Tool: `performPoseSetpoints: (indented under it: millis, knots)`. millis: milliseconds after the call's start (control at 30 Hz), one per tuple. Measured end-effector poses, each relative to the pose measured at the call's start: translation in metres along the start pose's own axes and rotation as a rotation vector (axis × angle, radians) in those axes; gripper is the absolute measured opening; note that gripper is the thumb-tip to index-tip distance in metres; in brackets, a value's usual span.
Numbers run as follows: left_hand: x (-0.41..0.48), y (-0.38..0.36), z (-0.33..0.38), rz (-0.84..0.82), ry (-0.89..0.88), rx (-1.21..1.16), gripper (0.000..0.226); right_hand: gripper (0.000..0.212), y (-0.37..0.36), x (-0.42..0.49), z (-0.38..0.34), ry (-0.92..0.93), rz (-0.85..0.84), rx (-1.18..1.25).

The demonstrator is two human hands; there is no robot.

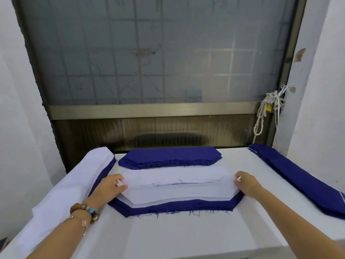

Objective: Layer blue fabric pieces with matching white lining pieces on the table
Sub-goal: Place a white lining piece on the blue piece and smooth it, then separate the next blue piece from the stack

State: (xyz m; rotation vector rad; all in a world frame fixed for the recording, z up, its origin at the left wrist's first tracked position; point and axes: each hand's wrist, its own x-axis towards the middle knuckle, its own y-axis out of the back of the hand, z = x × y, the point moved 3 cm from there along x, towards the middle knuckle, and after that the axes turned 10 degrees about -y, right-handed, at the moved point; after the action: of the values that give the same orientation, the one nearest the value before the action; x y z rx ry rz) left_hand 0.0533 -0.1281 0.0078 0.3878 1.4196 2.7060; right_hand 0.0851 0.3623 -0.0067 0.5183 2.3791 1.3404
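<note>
- No text, label, brand, number or sign can be read on anything in the head view.
- The small yellow padlock (268, 107) hanging among the white cord (259, 119) at the window frame is too small and blurred to show any marking.

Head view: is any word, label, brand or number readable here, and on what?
None can be read.
The lining, blue pieces, window and padlock carry no visible text.
The bracelet charm is too small to tell.
</note>
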Motion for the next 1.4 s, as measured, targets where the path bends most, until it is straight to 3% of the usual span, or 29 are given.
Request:
performPoseSetpoints:
  millis: [133, 567, 733, 867, 1033, 1300, 1400]
  knots:
    - [-0.007, -0.014, -0.003, -0.039, 0.017, 0.091, 0.027, 0.018, -0.009, -0.007, 0.009, 0.013, 0.042, -0.023]
    - [-0.004, -0.02, -0.006, -0.026, -0.028, 0.147, 0.039, 0.03, -0.013, -0.011, 0.007, 0.136, 0.114, -0.159]
    - [0.003, -0.019, 0.004, 0.042, -0.1, 0.409, 0.031, 0.037, -0.008, -0.01, -0.011, 0.146, 0.262, -0.311]
    - [0.019, -0.023, 0.018, 0.148, -0.106, 0.418, 0.022, 0.031, -0.011, -0.003, -0.034, 0.151, 0.325, -0.293]
    - [0.052, -0.039, 0.043, 0.162, -0.173, 0.399, 0.033, 0.034, -0.027, 0.008, -0.078, 0.241, 0.304, -0.187]
    - [0.119, -0.078, 0.093, 0.072, -0.301, 0.371, 0.055, 0.061, -0.058, 0.035, -0.165, 0.445, 0.235, -0.184]
    - [0.135, -0.097, 0.095, 0.027, -0.303, 0.371, 0.052, 0.05, -0.075, 0.052, -0.186, 0.504, 0.154, -0.24]
